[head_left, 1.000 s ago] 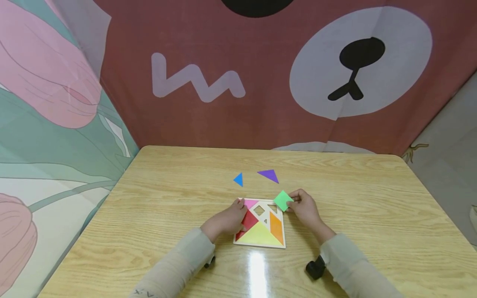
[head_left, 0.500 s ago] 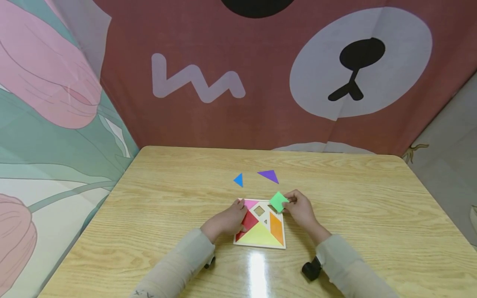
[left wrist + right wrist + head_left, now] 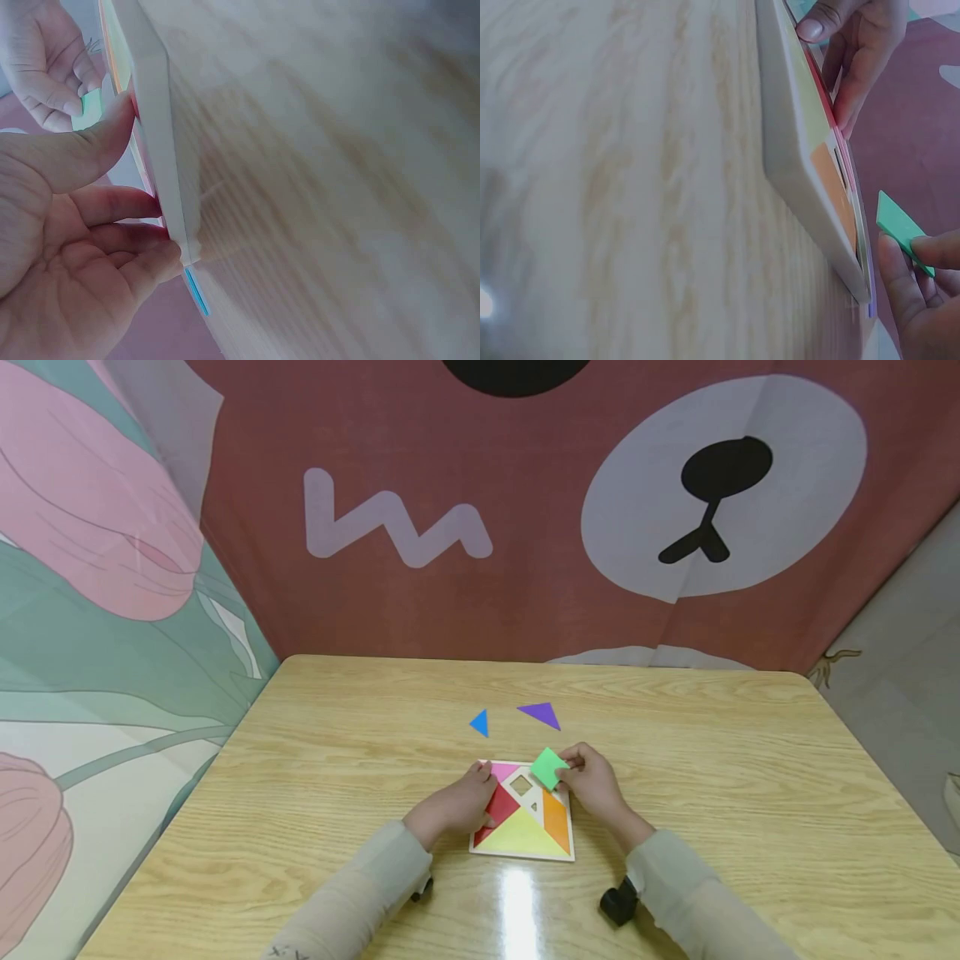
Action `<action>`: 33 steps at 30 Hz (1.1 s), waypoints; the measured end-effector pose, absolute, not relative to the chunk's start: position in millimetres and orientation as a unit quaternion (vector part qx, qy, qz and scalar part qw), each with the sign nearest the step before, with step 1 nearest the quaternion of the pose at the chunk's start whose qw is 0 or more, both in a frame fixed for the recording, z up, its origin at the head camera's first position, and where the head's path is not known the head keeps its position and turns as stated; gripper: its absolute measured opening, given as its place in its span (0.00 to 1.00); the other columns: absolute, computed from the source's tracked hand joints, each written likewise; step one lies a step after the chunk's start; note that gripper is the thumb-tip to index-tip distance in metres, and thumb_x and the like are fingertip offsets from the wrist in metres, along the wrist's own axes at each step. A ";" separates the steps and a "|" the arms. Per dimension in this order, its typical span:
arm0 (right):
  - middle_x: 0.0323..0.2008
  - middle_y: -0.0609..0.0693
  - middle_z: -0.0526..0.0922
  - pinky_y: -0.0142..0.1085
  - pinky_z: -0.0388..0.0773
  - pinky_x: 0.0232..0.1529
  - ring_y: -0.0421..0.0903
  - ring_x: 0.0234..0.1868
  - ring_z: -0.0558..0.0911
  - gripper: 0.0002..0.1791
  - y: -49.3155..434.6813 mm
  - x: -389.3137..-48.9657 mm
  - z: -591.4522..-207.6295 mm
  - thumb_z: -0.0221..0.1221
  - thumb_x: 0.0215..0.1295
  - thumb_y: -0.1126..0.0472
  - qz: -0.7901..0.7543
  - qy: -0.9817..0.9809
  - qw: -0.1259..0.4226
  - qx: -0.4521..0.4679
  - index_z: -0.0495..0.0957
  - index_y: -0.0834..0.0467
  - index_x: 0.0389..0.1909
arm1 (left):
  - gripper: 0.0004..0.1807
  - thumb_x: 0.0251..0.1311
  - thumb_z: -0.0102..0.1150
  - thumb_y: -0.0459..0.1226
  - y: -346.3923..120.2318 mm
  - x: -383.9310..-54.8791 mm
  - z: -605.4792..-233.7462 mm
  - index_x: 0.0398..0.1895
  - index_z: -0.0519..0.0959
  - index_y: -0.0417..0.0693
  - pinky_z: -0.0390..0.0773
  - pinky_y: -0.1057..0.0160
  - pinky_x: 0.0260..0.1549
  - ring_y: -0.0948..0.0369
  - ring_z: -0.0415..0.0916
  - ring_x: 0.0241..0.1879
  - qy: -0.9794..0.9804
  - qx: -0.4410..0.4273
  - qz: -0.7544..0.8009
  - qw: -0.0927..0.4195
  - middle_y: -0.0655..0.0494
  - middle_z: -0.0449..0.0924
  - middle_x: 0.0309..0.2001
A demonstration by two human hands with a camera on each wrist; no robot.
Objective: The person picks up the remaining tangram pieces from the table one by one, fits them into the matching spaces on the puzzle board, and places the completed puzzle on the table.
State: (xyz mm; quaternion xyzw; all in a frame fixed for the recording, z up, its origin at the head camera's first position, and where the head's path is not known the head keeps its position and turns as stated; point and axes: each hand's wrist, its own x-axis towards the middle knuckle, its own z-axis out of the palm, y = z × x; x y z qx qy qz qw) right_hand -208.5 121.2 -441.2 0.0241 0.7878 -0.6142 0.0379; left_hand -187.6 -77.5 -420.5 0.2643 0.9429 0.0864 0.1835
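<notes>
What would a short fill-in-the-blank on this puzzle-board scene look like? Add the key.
The flat square piece pinched by the right hand is coloured ____.
In the head view, the left hand touches the ____ side of the cream-rimmed square puzzle board.
On the wood-grain table, right of the small flat blue triangle, lies a larger flat triangle coloured ____.
The flat yellow piece set in the board is shaped like a ____.
Missing words: green; left; purple; triangle.

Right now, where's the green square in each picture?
Head: the green square is just right of centre, below the middle, pinched by the right hand.
Left wrist: green square, upper left.
Right wrist: green square, right side, below the middle.
Shared landmark: the puzzle board.
</notes>
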 end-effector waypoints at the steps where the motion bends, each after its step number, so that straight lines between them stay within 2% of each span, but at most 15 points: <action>1: 0.30 0.59 0.67 0.34 0.77 0.28 0.44 0.25 0.71 0.11 120.2 -208.5 -441.5 0.51 0.51 0.78 -0.613 0.789 0.038 0.023 0.68 0.72 0.37 | 0.34 0.54 0.55 0.41 -77.6 -187.7 -421.1 0.60 0.57 0.32 0.50 0.60 0.59 0.48 0.43 0.62 0.943 0.265 0.085 0.183 0.39 0.48 0.63; 19: 0.30 0.56 0.68 0.35 0.77 0.29 0.45 0.27 0.70 0.10 108.1 -209.1 -444.3 0.53 0.51 0.77 -0.609 0.790 0.058 0.028 0.70 0.70 0.37 | 0.34 0.54 0.54 0.42 -77.0 -187.9 -421.5 0.60 0.57 0.33 0.51 0.60 0.58 0.49 0.42 0.63 0.943 0.259 0.086 0.189 0.41 0.47 0.63; 33: 0.28 0.56 0.66 0.35 0.77 0.28 0.43 0.25 0.69 0.11 99.3 -206.3 -445.9 0.52 0.50 0.80 -0.627 0.777 0.057 0.007 0.69 0.72 0.36 | 0.34 0.54 0.54 0.41 -77.4 -188.2 -422.2 0.60 0.57 0.33 0.51 0.60 0.58 0.49 0.42 0.63 0.943 0.259 0.093 0.189 0.40 0.47 0.63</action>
